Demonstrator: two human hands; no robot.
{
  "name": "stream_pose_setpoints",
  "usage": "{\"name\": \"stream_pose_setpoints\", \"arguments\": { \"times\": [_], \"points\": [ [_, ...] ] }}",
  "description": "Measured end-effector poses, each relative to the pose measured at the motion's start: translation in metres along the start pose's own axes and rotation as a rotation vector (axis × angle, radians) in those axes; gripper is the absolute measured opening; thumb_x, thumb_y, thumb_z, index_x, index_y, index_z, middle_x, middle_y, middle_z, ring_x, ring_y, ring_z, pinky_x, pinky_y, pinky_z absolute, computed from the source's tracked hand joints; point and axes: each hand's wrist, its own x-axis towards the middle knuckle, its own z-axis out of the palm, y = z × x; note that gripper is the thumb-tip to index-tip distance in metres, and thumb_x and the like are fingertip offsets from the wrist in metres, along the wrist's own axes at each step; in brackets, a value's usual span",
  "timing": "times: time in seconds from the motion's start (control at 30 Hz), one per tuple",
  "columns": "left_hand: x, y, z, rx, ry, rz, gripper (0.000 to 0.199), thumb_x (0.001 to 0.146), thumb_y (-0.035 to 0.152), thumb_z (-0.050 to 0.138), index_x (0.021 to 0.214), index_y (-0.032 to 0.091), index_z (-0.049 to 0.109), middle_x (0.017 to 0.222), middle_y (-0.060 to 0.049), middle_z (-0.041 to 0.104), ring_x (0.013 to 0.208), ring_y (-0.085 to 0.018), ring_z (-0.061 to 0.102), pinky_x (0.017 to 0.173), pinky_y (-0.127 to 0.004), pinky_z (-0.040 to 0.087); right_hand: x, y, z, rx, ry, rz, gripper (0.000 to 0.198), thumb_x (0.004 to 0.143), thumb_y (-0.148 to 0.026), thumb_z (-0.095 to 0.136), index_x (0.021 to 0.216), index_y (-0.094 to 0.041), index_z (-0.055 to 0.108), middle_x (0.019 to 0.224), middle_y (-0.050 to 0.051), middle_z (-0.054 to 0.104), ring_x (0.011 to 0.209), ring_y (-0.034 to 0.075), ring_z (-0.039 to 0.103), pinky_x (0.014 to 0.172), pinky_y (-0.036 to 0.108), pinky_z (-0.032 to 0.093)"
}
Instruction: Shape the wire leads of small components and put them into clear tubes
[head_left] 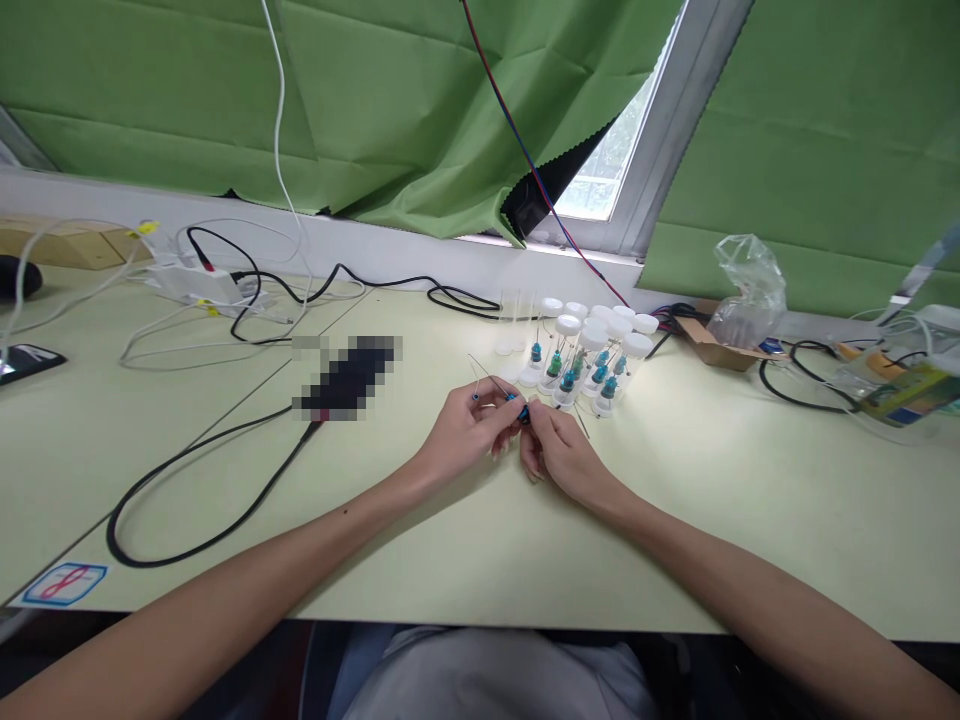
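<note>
My left hand [474,425] and my right hand [561,450] meet fingertip to fingertip above the table. Pinched between them is a small blue-and-black part [524,413] with thin wire leads; its exact kind is too small to make out. A thin wire with a small blue bead-like end [475,397] sticks out by the left fingers. Just beyond the hands stands a group of clear vials with white caps [568,325], several holding blue or green wired parts [568,381]. Thin dark leads [582,420] show beside the right fingers.
To the left lies a pixelated dark device [349,378] with a looping black cable [217,440]. A white power strip [199,285] and tangled cords are farther back. At right are a cardboard box [716,345], a clear plastic bag [750,290] and a yellow-green package [911,390]. Green curtains [375,110] hang behind.
</note>
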Motion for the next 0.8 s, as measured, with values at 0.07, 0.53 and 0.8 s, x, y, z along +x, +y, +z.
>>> {"name": "stream_pose_setpoints", "arguments": {
  "times": [0.07, 0.53, 0.8],
  "points": [
    [-0.0003, -0.0003, 0.0001, 0.0, 0.006, 0.002, 0.029, 0.084, 0.045, 0.068, 0.087, 0.017, 0.06, 0.066, 0.002, 0.059, 0.05, -0.01, 0.053, 0.053, -0.025, 0.043, -0.0004, -0.0003, 0.0001, -0.003, -0.002, 0.0, 0.063, 0.099, -0.065, 0.023, 0.062, -0.021, 0.05, 0.048, -0.002, 0.05, 0.046, 0.013, 0.048, 0.055, 0.027, 0.043],
    [-0.0006, -0.0006, 0.0013, 0.004, 0.028, 0.011, 0.028, 0.084, 0.043, 0.068, 0.088, 0.017, 0.06, 0.067, 0.001, 0.06, 0.05, -0.009, 0.052, 0.052, -0.025, 0.043, -0.0007, 0.0001, -0.0002, 0.004, 0.006, 0.006, 0.054, 0.101, -0.058, 0.029, 0.069, -0.02, 0.051, 0.048, -0.003, 0.049, 0.044, 0.012, 0.046, 0.053, 0.026, 0.041],
    [-0.0014, -0.0005, 0.0014, 0.03, 0.035, 0.019, 0.026, 0.085, 0.042, 0.066, 0.088, 0.017, 0.06, 0.067, 0.001, 0.06, 0.051, -0.01, 0.052, 0.053, -0.025, 0.044, -0.0005, 0.0, -0.0006, -0.004, 0.007, -0.002, 0.052, 0.101, -0.058, 0.03, 0.072, -0.021, 0.052, 0.048, -0.004, 0.05, 0.045, 0.012, 0.047, 0.053, 0.026, 0.041]
  ]
}}
